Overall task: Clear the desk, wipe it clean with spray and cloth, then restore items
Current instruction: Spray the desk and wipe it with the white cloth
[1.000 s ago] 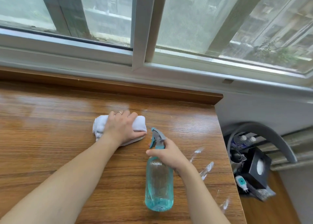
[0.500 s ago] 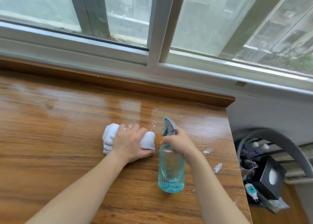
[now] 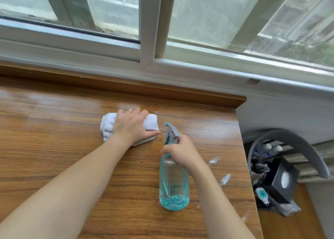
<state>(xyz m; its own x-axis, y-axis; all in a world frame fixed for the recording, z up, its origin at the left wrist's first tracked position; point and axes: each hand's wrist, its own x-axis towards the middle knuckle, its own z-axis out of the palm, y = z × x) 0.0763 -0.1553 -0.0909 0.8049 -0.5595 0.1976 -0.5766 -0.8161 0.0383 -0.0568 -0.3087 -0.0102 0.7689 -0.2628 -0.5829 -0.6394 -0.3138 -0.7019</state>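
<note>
— Under the window [image 3: 198, 21], what fills most of your view?

— Wood. The desk [image 3: 54, 148] runs right up to the sill, its grain glossy with a damp sheen on the stretch nearest the glass.

— And off the desk's right edge?

— A grey basket [image 3: 296, 144] sits lower down, just beside that edge, with bottle caps, a black box and a small teal-and-white thing inside. I cannot tell what the rest is.

— Where is the spray bottle?

— The spray bottle [image 3: 173, 182] stands upright on the desk toward its right side, clear teal with a little liquid pooled at the bottom and its nozzle pointing toward the window. My right hand [image 3: 182, 152] is wrapped round its neck, just under the grey trigger head.

— The cloth?

— The cloth [image 3: 109, 128], white and bunched, lies on the desk to the left of the bottle, nearer the window. My left hand [image 3: 132, 125] presses down on it, fingers curled over its far side, a ring showing on one finger.

— Anything smaller?

— A few wet streaks [image 3: 225, 179] on the desk, right of the bottle.
</note>
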